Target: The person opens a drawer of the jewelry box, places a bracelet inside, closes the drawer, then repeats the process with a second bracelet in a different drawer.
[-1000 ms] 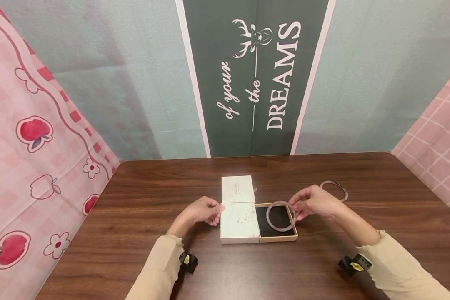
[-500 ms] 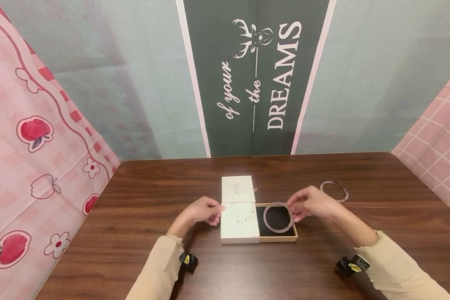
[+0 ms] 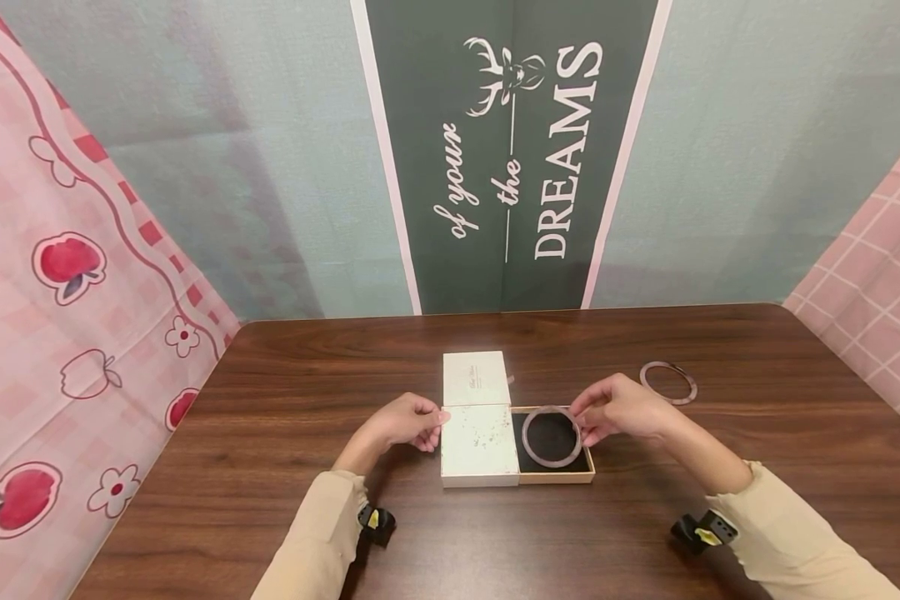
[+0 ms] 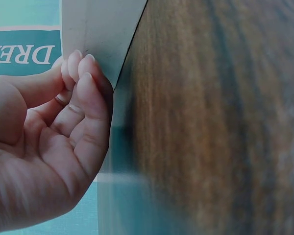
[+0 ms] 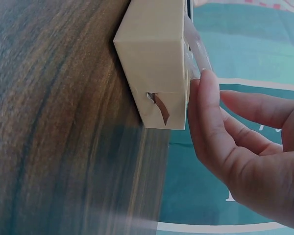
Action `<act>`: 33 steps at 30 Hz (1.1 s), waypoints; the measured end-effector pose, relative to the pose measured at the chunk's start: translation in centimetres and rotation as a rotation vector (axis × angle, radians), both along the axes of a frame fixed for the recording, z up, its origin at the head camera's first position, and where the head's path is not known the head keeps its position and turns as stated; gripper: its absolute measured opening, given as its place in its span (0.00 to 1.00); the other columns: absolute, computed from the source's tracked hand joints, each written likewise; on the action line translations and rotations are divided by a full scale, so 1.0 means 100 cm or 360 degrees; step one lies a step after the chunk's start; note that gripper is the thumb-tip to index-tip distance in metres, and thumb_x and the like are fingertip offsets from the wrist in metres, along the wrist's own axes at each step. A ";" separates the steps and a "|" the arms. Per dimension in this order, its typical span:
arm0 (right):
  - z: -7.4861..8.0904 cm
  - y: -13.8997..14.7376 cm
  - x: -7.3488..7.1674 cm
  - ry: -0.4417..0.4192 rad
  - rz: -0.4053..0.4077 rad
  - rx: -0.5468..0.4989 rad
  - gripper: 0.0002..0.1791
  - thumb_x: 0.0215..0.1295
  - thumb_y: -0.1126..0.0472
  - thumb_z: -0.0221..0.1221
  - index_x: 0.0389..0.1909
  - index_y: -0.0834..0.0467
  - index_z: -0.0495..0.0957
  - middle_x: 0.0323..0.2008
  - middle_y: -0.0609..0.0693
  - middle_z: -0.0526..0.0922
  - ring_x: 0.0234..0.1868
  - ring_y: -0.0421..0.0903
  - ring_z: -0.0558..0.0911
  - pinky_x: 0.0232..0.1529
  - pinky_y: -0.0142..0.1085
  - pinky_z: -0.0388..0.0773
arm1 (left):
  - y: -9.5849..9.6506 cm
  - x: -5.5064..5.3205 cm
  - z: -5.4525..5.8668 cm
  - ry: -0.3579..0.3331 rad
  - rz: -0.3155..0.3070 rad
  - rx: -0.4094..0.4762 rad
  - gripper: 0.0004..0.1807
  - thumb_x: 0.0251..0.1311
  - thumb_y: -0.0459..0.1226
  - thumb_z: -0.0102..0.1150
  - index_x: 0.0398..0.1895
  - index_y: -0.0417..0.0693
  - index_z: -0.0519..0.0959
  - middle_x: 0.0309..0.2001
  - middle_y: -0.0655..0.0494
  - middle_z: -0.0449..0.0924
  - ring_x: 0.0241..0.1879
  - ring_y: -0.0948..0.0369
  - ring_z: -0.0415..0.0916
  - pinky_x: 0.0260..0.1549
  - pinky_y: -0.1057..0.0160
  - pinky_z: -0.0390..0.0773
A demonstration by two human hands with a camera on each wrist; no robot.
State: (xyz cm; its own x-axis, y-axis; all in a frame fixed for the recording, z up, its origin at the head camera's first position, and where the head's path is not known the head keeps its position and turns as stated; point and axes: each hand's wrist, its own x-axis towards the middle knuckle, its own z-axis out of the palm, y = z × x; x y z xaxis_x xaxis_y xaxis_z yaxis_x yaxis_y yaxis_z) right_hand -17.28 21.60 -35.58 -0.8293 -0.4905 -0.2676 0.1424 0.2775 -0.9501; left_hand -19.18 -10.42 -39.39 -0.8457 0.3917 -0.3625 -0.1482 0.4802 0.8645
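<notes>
A pale lilac bangle (image 3: 527,437) lies tilted over the black-padded drawer (image 3: 557,479) of a small box. My right hand (image 3: 618,408) pinches its right side between thumb and fingertips. In the right wrist view the translucent bangle (image 5: 200,49) shows at the fingertips, beside the cream drawer wall (image 5: 152,58), which has a slit with a brown strip. My left hand (image 3: 408,423) grips the left edge of the white speckled box sleeve (image 3: 476,446), thumb on top and fingers curled at the side. The left wrist view shows those fingers at the white box corner (image 4: 100,34).
A white panel (image 3: 461,375) with small print adjoins the far side of the sleeve. A second bangle (image 3: 694,390) lies on the brown wooden table (image 3: 307,358), behind my right hand. A printed cloth backdrop (image 3: 330,208) hangs past the table's far edge.
The bangle in my right hand has moved slightly left and toward me, lying flatter over the drawer. My left hand and the box have stayed put.
</notes>
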 end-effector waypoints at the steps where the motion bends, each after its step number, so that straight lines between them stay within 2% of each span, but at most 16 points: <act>1: 0.000 0.000 0.000 -0.0001 0.0003 0.0003 0.15 0.57 0.76 0.52 0.43 0.84 0.67 0.26 0.57 0.77 0.24 0.45 0.81 0.32 0.39 0.81 | 0.000 0.000 0.000 0.0002 -0.0003 0.0000 0.15 0.63 0.37 0.52 0.21 0.37 0.72 0.17 0.53 0.71 0.17 0.63 0.70 0.20 0.67 0.76; 21: -0.003 -0.001 0.000 0.0004 0.0039 0.0029 0.15 0.58 0.75 0.53 0.43 0.83 0.69 0.27 0.59 0.78 0.25 0.44 0.81 0.33 0.38 0.81 | 0.000 -0.002 0.001 -0.0006 -0.0007 0.0004 0.14 0.62 0.35 0.53 0.19 0.37 0.73 0.16 0.53 0.72 0.17 0.63 0.71 0.20 0.66 0.77; 33: -0.004 0.000 0.000 0.0014 0.0044 0.0052 0.15 0.58 0.74 0.54 0.43 0.82 0.69 0.27 0.58 0.78 0.25 0.44 0.81 0.33 0.38 0.81 | 0.000 -0.002 0.003 -0.0062 0.0002 0.0069 0.14 0.63 0.34 0.51 0.20 0.35 0.74 0.17 0.53 0.73 0.18 0.64 0.72 0.23 0.65 0.79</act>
